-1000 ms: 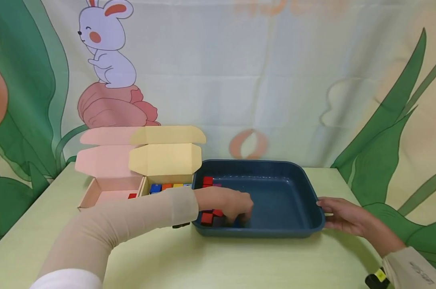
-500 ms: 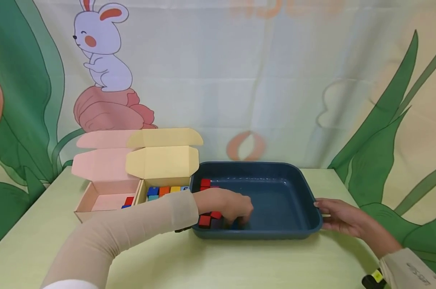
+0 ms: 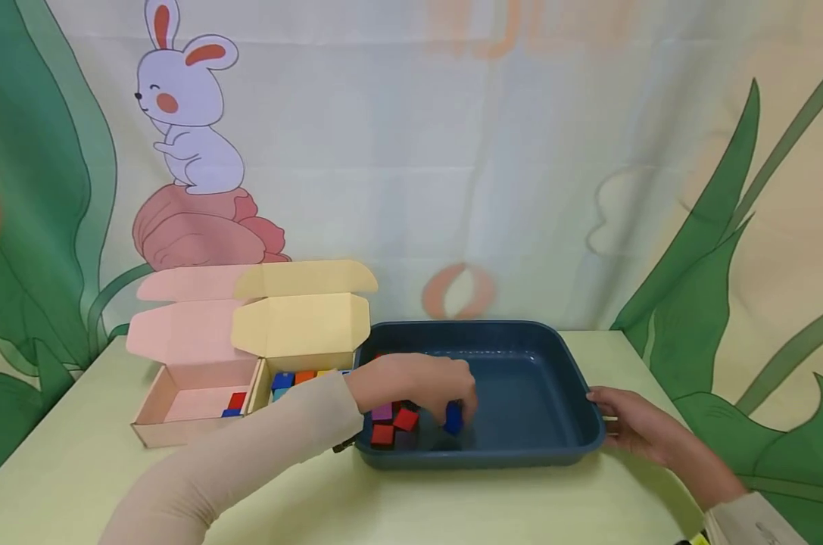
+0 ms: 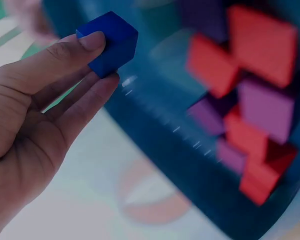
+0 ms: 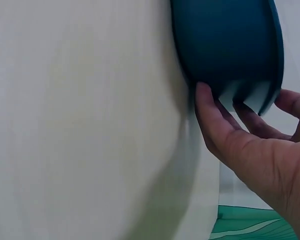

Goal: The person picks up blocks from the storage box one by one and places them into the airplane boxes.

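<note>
My left hand reaches into the left half of a dark blue tray. It pinches a blue cube between thumb and fingertips; the left wrist view shows the same cube above the tray floor. Left of it in the tray lie several loose cubes, among them a red cube and a purple cube; my forearm hides part of them in the head view. At the tray's right end, my right hand grips the edge, thumb at the rim and fingers against the outer wall.
Left of the tray stand two open-lidded boxes side by side. The pink box has a red cube and a blue one at its right side. Several coloured cubes sit in the yellow box, partly behind my sleeve. A printed cloth hangs behind the table.
My left hand has lifted slightly, and the blue cube now shows clearly in its fingers. The right hand stays at the tray's edge. The head view has tilted up a little.
</note>
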Demonstrator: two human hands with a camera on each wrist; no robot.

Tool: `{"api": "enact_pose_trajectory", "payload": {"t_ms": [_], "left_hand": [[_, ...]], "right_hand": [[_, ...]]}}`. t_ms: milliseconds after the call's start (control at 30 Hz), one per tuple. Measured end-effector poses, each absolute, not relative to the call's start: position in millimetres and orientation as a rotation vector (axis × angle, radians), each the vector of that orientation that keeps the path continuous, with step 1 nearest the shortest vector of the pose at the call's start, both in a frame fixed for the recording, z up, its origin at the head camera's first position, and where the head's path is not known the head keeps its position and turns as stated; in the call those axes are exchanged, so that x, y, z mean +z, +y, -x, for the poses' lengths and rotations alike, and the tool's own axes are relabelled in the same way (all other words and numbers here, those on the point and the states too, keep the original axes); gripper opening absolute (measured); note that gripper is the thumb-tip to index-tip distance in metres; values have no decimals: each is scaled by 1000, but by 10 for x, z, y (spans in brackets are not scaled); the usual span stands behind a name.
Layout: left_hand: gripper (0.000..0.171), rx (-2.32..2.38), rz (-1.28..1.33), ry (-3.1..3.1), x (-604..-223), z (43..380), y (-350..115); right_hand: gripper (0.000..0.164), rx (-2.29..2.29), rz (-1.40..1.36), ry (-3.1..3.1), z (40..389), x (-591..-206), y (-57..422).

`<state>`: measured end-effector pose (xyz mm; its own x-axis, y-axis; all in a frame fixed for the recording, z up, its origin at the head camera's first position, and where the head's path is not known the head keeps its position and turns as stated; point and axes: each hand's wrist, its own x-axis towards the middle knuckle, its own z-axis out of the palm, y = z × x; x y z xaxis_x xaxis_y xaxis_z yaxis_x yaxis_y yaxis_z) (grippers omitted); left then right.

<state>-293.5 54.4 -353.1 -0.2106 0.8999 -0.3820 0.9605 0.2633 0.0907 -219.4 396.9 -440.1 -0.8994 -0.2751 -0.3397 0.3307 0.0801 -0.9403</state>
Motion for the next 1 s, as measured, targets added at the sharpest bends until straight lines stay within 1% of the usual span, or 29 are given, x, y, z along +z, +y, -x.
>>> {"api": "enact_pose_trajectory", "payload": {"t_ms": [133,233,467,600,733,833,1000], "left_hand": [[28,-134,-1682,2293,-3264,2881,415],[29,-80,-1649,2367,-3077,2854,254],[29,20,-1526,2471,-2849,2882,-218],[30,28,-1484,2540,-2790,2930,-575],[28,37,-1458,2603,-2788,2978,-972],[24,16,-1426,2637,-2812,3006,-1283],[22,5,-1310,2676,-2882,3014,-1784]], "right_hand": [[32,-1933,-66,1901,2149,-4481,3957],[27,-1969,-105,1892,2137,-4507,3940],[30,-1980,-159,1951,2117,-4482,3887],[37,-1956,-144,1994,2131,-4436,3823],[46,-1930,-137,2020,2131,-4425,3795],[50,-1915,-128,2012,2122,-4447,3797],[51,-1908,-141,1997,2095,-4459,3807]]}}
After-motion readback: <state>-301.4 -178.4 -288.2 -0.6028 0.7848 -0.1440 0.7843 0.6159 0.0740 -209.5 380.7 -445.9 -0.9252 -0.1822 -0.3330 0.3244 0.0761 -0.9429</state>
